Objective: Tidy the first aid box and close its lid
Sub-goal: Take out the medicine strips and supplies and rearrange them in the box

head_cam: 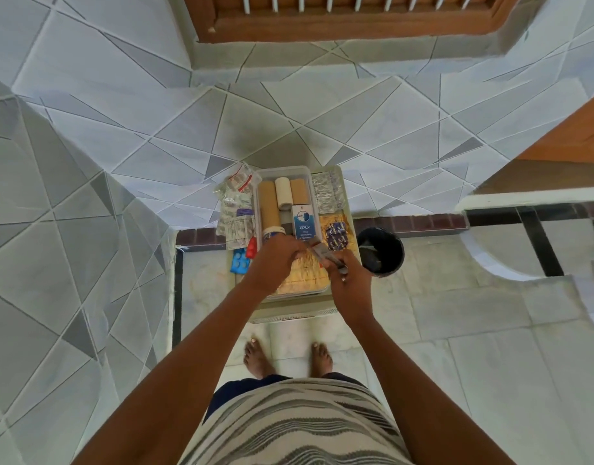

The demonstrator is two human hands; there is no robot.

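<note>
the clear plastic first aid box sits open on a small pale stool at frame centre, directly ahead of the person's bare feet. its near end is covered by both hands, so the front rim and whatever lies there cannot be made out. a lid cannot be told apart from the yellowish sheet under the hands.

inside the box: a long tan bandage roll along the 9 o'clock wall, a white bandage roll and a shorter tan roll at the 12 o'clock end, and a blue-and-white carton with print too small to read towards 3 o'clock. a white tape roll is partly hidden by the left hand.

the left hand has its fingers curled over the near end of the box; what they grip is hidden, so i cannot tell. the right hand grips one end of a thin grey metallic object, blurred, held slanting between the two hands.

outside the box, at 9 o'clock, lies a heap of silver foil blister strips and clear sachets, with a red piece and a blue blister pack nearer the person. at 2 o'clock lie more silver foil strips; at 3 o'clock, dark blue printed sachets. further out at 3 o'clock a black round bucket stands on the marble floor.
</note>
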